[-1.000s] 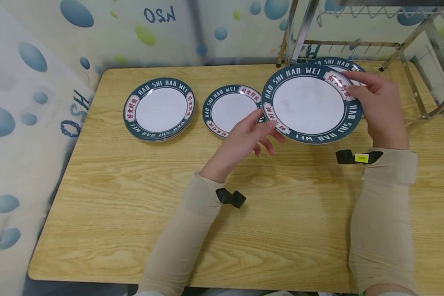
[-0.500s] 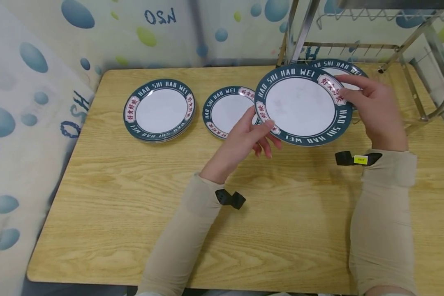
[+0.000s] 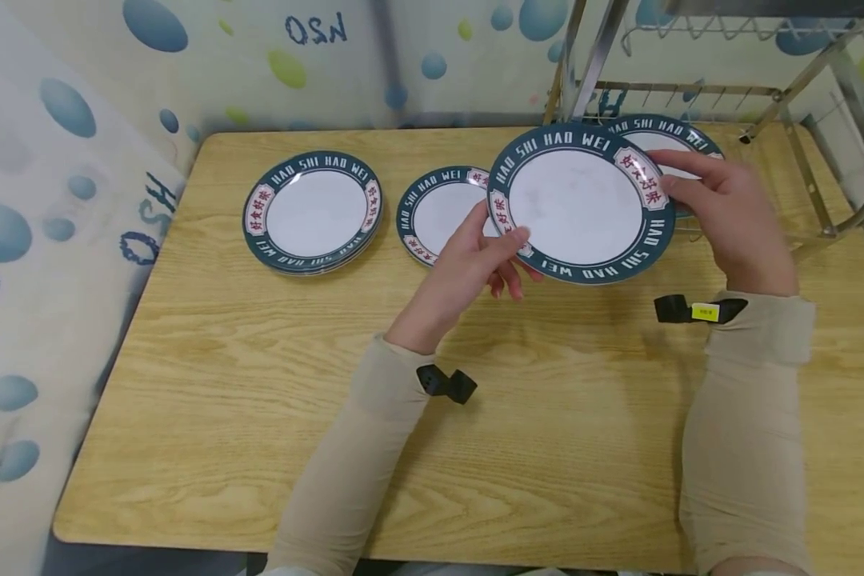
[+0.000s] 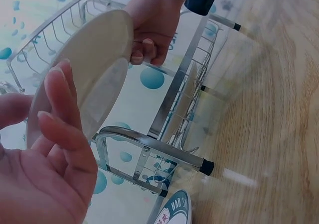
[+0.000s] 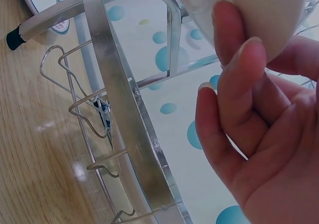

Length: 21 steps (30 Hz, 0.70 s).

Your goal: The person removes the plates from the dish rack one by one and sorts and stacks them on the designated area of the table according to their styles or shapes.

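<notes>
In the head view a round plate (image 3: 576, 208) with a white middle and dark green lettered rim is held up over the table, tilted toward me. My left hand (image 3: 464, 268) pinches its left rim, thumb on the face and fingers behind. The right hand (image 3: 738, 216) pinches the right rim. The left wrist view shows the pale underside of the plate (image 4: 97, 59) against the fingers (image 4: 65, 134). Behind it, a matching plate (image 3: 442, 212) lies on the table, partly hidden. Another such plate (image 3: 662, 132) shows behind, by the rack.
A stack of matching plates (image 3: 313, 212) stands at the table's left. A metal wire rack (image 3: 594, 60) rises at the back right; its tubes and wire hooks (image 5: 104, 171) are close to the right hand. A patterned wall (image 3: 346, 72) borders the wooden table (image 3: 331, 448) behind.
The held plate has shifted left and slightly toward me, with both hands following a little. The other plates stay where they were.
</notes>
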### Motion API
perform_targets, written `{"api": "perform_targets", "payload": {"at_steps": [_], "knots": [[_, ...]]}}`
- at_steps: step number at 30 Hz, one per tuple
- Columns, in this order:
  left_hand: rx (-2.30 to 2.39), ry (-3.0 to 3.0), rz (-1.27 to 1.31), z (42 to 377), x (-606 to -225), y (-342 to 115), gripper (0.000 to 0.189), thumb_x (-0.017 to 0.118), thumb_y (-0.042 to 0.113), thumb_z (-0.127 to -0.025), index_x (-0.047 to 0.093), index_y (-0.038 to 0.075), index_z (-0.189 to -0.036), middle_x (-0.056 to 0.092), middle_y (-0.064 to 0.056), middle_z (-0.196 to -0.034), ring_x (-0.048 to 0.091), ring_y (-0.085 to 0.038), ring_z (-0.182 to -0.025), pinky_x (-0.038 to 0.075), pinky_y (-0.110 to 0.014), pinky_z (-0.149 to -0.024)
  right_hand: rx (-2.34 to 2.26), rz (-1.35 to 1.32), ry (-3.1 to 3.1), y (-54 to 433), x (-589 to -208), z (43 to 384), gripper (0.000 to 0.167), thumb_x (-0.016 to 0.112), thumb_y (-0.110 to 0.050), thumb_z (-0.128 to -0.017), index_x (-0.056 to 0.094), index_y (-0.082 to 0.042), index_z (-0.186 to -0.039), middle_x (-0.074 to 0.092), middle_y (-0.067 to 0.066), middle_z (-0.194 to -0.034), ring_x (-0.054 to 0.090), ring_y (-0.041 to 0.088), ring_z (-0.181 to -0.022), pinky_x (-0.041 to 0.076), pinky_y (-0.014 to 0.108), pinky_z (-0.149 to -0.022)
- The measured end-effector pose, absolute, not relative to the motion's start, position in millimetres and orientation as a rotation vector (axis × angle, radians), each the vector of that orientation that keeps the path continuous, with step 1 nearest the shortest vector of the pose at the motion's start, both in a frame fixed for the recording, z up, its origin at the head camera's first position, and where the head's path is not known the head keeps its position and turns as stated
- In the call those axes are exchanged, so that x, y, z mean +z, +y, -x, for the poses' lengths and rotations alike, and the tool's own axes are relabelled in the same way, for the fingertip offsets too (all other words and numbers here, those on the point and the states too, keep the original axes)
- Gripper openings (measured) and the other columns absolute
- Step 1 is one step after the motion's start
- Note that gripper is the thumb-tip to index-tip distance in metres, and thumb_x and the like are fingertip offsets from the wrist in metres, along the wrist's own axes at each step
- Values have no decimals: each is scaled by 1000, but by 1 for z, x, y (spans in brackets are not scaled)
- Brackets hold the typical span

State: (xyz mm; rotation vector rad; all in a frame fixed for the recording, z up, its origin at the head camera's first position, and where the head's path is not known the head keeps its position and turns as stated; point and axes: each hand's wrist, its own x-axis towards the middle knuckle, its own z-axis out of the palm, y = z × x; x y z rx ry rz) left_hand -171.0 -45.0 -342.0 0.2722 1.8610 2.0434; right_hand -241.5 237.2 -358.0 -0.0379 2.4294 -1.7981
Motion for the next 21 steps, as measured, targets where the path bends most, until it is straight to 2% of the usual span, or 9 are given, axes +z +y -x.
{"api": "perform_targets", "payload": {"at_steps": [11,21], "knots": [[2055,1930,-227,172,-343,-45,32,47,17,-93,36,13,-123,66,-11,-76,53,-30,-55,36,-29,-50,-1719,67,2486,237,-358,238,38,54,-34,-87,55,-22,-123,58,6,-107,57,13,-84,42,13,-71],[2083,1962,-184,172,-344,-46,28,45,14,-94,40,12,-121,65,-12,-75,55,-31,-57,36,-29,-50,-1702,84,2511,236,-359,239,38,53,-35,-88,55,-21,-123,54,5,-115,54,15,-91,40,14,-73]]}}
